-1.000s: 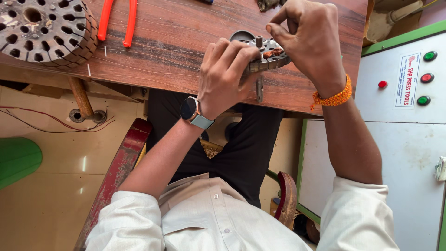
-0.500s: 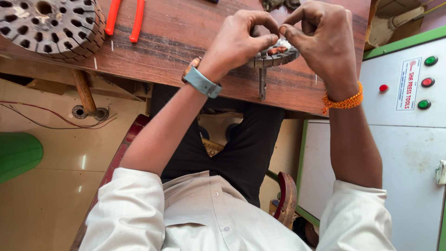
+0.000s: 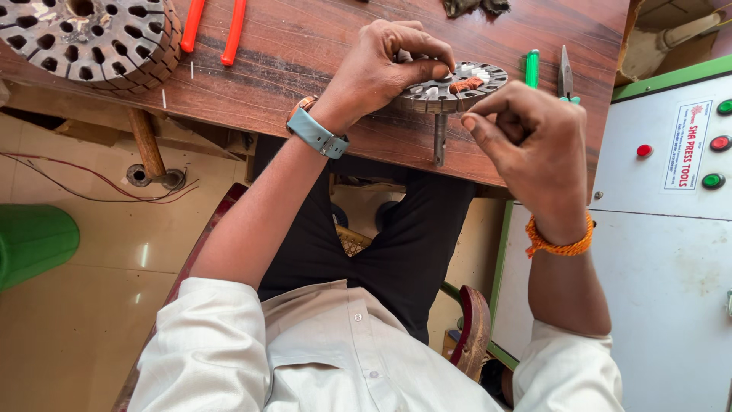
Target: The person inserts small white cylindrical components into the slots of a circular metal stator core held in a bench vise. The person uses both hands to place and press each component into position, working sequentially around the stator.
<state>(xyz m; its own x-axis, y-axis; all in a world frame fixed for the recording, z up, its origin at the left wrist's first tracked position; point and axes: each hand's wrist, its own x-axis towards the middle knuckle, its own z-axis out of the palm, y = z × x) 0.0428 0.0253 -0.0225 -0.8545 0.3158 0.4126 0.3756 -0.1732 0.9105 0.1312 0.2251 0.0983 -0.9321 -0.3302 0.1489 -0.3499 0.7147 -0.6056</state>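
A small round slotted metal core (image 3: 467,86) with copper-coloured winding in one slot lies at the near edge of the wooden table (image 3: 305,69). My left hand (image 3: 385,65), with a blue watch on the wrist, grips its left rim with fingers and thumb. A metal shaft (image 3: 439,145) hangs down from under the core. My right hand (image 3: 530,141), with an orange thread on the wrist, is held just in front of the core and apart from it. Its fingertips are pinched together; nothing shows between them.
A larger slotted metal core (image 3: 91,34) sits at the table's far left, with orange-handled pliers (image 3: 215,29) beside it. A green-handled tool (image 3: 531,67) and small pliers (image 3: 565,73) lie right of the small core. A grey cabinet with coloured buttons (image 3: 663,229) stands at right, a green bin (image 3: 30,244) at left.
My right hand has drawn back from the small core toward me, with its fingers pinched. My left hand has stayed on the core's rim.
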